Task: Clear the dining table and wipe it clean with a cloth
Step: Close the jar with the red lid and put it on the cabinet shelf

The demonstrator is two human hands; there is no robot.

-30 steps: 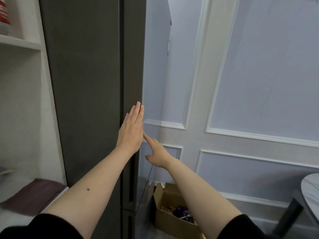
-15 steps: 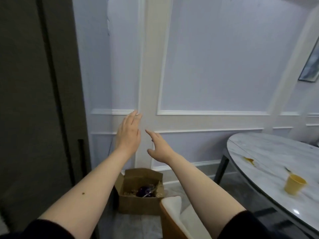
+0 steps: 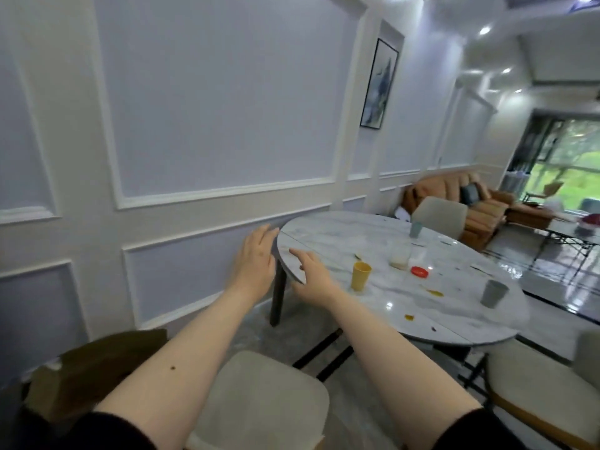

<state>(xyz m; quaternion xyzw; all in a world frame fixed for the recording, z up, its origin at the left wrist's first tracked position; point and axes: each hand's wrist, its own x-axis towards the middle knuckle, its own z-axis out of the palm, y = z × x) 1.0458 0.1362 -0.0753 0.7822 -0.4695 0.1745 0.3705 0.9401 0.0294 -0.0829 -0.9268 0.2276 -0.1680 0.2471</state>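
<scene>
Marble table [image 3: 383, 237] bore a yellow cup [image 3: 361, 275]; left hand [image 3: 256, 263] and right hand [image 3: 311, 277] hovered, fingers spread, holding nothing.

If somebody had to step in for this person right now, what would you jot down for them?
Left hand and right hand: both open, empty, raised in front of the near edge of the marble table.
On the table: yellow cup, red lid, clear jar, grey cup near the right edge, a blue-grey cup at the far side, plus orange-brown spills.
Done: nothing cleared or wiped.
Left: remove every item, find a cloth (none in view), wipe the top.
</scene>
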